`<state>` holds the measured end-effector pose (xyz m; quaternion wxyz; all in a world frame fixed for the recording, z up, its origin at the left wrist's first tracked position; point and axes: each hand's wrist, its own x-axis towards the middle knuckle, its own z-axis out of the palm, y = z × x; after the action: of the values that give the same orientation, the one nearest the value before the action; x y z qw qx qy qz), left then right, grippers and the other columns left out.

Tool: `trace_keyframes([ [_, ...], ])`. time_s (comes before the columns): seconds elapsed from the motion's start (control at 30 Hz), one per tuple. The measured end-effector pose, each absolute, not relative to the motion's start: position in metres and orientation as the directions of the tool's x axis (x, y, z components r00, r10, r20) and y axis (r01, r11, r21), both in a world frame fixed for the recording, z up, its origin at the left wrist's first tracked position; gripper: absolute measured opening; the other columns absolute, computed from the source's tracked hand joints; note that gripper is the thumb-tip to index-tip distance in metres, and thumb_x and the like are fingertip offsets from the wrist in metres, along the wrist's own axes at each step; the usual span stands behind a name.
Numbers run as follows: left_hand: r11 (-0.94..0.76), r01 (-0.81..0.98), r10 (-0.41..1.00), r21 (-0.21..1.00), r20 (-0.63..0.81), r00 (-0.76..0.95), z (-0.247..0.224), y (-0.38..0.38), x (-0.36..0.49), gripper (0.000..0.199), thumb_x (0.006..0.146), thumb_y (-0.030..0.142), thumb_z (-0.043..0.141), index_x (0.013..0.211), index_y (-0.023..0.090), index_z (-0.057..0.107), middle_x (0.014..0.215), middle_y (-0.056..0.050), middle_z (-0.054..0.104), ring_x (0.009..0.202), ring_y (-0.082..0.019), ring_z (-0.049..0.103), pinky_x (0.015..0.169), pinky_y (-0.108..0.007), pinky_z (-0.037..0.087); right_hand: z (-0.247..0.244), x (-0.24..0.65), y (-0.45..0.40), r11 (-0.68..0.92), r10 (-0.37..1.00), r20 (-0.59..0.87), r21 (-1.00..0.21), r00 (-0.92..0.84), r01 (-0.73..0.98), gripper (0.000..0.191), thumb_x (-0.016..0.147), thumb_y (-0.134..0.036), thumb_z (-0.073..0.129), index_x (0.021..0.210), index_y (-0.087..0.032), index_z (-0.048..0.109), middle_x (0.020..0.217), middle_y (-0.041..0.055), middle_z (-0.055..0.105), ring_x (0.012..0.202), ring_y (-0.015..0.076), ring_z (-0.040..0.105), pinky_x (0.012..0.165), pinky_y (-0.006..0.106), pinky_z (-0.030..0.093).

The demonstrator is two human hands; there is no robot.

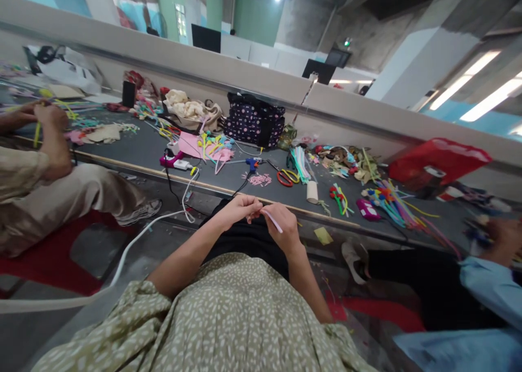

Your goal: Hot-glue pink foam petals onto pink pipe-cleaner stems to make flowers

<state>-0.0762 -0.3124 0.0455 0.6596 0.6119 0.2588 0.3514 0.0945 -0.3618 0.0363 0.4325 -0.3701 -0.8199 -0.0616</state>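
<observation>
In front of my lap, my left hand [244, 207] is closed in a pinch at the upper end of a thin pale pink strip [273, 221]. My right hand [285, 226] curls around the same strip, whose free end sticks out toward me across its fingers. Whether the strip is fuzzy or smooth is too small to tell. Beyond my hands on the grey table [207, 184] lies a heap of small pink pieces [260, 180]. A blue glue gun [253, 164] sits just behind it, and scissors [287, 177] with red and yellow handles are at its right.
A cardboard-coloured roll [312, 192] stands near the table edge beside green pipe cleaners [300, 164]. Farther back is a dark patterned bag [253, 120]. A white cable [130, 247] hangs at left. Co-workers sit on both sides, one person's hand [52, 115] at far left.
</observation>
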Motion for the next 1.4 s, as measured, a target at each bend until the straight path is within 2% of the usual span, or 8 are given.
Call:
trace_keyframes([
  [0.13,-0.050,-0.109,0.772,0.993,0.108,0.626,0.047,-0.313,-0.076,0.044,0.074,0.056,0.065,0.069,0.013,0.056,0.059,0.001,0.052,0.054,-0.009,0.048,0.050,-0.020,0.041,0.037,0.093,-0.366,0.701,0.616,0.732,-0.341,-0.291,0.627,0.015,0.093,-0.018,0.047,0.091,-0.020,0.062,0.082,0.0065,0.066,0.077,0.0184,0.060,0.074,0.032,0.048],
  [0.4,-0.422,0.037,0.740,0.906,0.320,0.591,0.042,-0.313,-0.077,0.027,0.089,0.037,0.051,0.077,0.014,0.057,0.068,0.000,0.054,0.063,-0.011,0.048,0.060,-0.022,0.038,0.036,0.084,-0.370,0.337,0.921,0.380,-0.889,0.089,0.311,0.022,0.086,-0.040,0.059,0.081,-0.019,0.064,0.062,-0.0012,0.061,0.049,0.0114,0.053,0.044,0.022,0.043],
  [0.6,-0.741,0.140,0.600,0.657,0.553,0.578,0.047,-0.318,-0.077,0.020,0.091,0.025,0.046,0.074,0.017,0.052,0.072,-0.001,0.051,0.071,-0.014,0.045,0.067,-0.026,0.036,0.037,0.082,-0.370,0.179,0.977,0.185,-0.982,0.108,0.058,0.026,0.079,-0.043,0.066,0.076,-0.018,0.061,0.057,-0.0022,0.061,0.043,0.0084,0.049,0.038,0.018,0.038],
  [0.77,-0.822,0.152,0.511,0.548,0.595,0.621,0.050,-0.317,-0.078,0.023,0.093,0.025,0.042,0.072,0.018,0.047,0.073,-0.003,0.050,0.073,-0.016,0.045,0.068,-0.028,0.035,0.033,0.085,-0.366,0.050,0.998,0.046,-0.988,0.034,-0.143,0.029,0.074,-0.045,0.071,0.074,-0.018,0.059,0.055,-0.0032,0.060,0.039,0.0063,0.047,0.037,0.016,0.039],
  [0.93,-0.715,0.112,0.610,0.690,0.537,0.583,0.041,-0.310,-0.077,0.023,0.092,0.030,0.045,0.074,0.017,0.051,0.072,-0.001,0.051,0.071,-0.014,0.046,0.069,-0.027,0.038,0.034,0.088,-0.361,-0.017,1.000,-0.012,-0.987,-0.028,-0.162,0.030,0.073,-0.045,0.071,0.076,-0.017,0.061,0.059,-0.0014,0.062,0.041,0.0069,0.049,0.037,0.017,0.041],
  [1.1,-0.339,-0.048,0.770,0.940,0.306,0.561,0.037,-0.308,-0.071,0.035,0.088,0.048,0.049,0.074,0.016,0.052,0.065,0.001,0.052,0.062,-0.011,0.049,0.060,-0.024,0.042,0.036,0.082,-0.363,0.182,0.978,0.178,-0.983,0.105,-0.033,0.025,0.078,-0.042,0.067,0.081,-0.018,0.063,0.061,-0.0015,0.062,0.045,0.0089,0.052,0.040,0.019,0.044],
  [1.27,-0.141,-0.171,0.820,0.975,0.211,0.533,0.037,-0.309,-0.070,0.040,0.077,0.053,0.065,0.074,0.014,0.056,0.068,0.000,0.058,0.059,-0.009,0.051,0.057,-0.022,0.044,0.039,0.079,-0.368,0.353,0.904,0.395,-0.905,0.163,0.236,0.020,0.084,-0.038,0.060,0.081,-0.019,0.063,0.066,-0.0017,0.061,0.050,0.0098,0.052,0.047,0.021,0.044],
  [1.4,-0.089,-0.180,0.845,0.980,0.170,0.507,0.034,-0.308,-0.069,0.036,0.070,0.045,0.074,0.078,0.013,0.059,0.071,-0.001,0.063,0.060,-0.009,0.053,0.058,-0.022,0.045,0.040,0.081,-0.370,0.393,0.883,0.452,-0.859,0.124,0.329,0.018,0.086,-0.037,0.058,0.081,-0.020,0.064,0.065,-0.0022,0.058,0.052,0.0105,0.051,0.050,0.022,0.043],
])
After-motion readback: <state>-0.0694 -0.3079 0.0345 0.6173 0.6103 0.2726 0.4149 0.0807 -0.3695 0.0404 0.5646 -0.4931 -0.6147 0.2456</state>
